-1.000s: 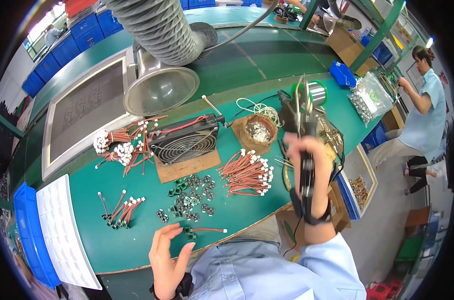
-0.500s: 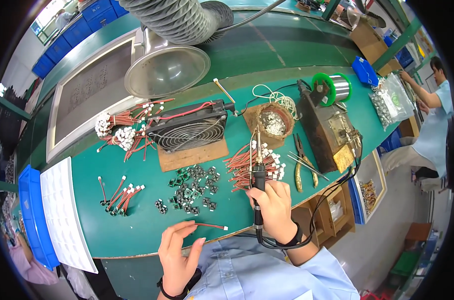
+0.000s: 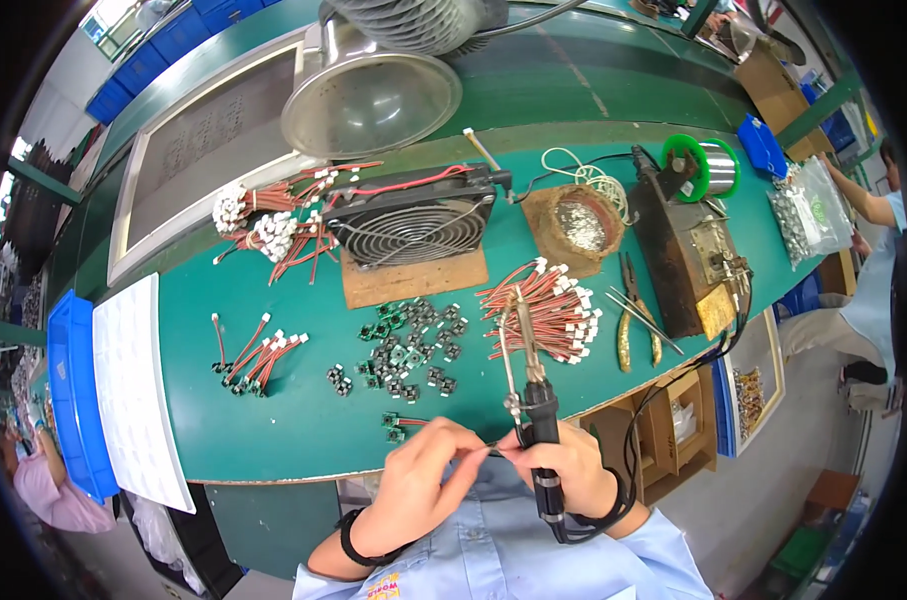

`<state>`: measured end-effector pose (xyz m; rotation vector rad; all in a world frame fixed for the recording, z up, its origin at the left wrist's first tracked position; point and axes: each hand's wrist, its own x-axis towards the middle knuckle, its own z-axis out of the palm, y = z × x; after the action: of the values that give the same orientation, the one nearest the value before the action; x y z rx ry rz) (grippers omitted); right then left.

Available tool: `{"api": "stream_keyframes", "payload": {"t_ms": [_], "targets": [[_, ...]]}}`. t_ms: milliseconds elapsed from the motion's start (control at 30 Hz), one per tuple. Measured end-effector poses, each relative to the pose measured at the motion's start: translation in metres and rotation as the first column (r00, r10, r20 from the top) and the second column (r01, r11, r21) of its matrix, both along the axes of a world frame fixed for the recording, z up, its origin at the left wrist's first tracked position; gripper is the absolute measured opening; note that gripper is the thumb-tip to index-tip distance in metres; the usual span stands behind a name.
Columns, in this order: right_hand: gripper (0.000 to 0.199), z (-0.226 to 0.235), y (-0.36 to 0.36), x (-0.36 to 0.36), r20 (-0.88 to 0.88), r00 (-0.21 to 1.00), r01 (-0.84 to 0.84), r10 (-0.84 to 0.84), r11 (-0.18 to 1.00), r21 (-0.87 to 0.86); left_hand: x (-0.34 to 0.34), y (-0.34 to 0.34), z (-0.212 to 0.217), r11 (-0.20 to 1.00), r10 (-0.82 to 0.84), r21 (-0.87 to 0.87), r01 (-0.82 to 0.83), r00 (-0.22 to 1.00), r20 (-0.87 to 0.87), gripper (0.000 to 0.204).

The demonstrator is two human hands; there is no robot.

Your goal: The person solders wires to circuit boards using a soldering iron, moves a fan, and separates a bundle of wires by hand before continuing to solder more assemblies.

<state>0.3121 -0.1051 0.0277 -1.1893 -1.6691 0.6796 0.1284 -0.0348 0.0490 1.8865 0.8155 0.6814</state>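
Note:
My right hand (image 3: 570,468) grips a soldering iron (image 3: 541,405) by its black handle. The iron's metal tip points up and away, above a pile of red wire leads with white connectors (image 3: 558,320). Close by on the left, my left hand (image 3: 425,490) is closed, its thumb and finger pinching at the fingertips of my right hand. A red wire lead (image 3: 410,421) runs from small green circuit boards (image 3: 391,428) at the table edge to my left hand; its other end is hidden. What lies between the touching fingertips is too small to make out.
Loose small black-and-green components (image 3: 408,345) lie mid-table, with wired ones (image 3: 248,375) to the left. Behind stand a black fan (image 3: 413,228), a round solder pot (image 3: 583,225) and a solder spool (image 3: 714,170). Pliers (image 3: 625,320) lie right. A metal fume hood (image 3: 373,105) hangs above.
My left hand has moved right and closed, meeting my right hand. The soldering iron has come nearer to me. Green boards now sit at the table edge by the wire. The whole view has shifted.

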Motion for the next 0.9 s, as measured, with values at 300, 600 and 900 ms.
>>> {"api": "stream_keyframes", "payload": {"t_ms": [300, 600, 900], "targets": [[0.037, -0.007, -0.003, -0.018, 0.020, 1.000, 0.013, -0.014, 0.999, 0.050, -0.012, -0.015, -0.008, 0.999, 0.012, 0.034, -0.012, 1.000, -0.005, 0.014], [0.040, -0.002, 0.003, -0.022, 0.018, 0.967, 0.252, -0.253, 0.967, 0.029, -0.037, 0.000, -0.007, 0.962, 0.260, 0.122, -0.245, 0.957, -0.131, 0.016], [0.040, -0.002, 0.004, -0.018, -0.177, 0.956, 0.212, -0.236, 0.967, -0.144, -0.040, 0.003, -0.011, 0.937, 0.343, 0.153, -0.313, 0.904, -0.256, 0.020]]}}
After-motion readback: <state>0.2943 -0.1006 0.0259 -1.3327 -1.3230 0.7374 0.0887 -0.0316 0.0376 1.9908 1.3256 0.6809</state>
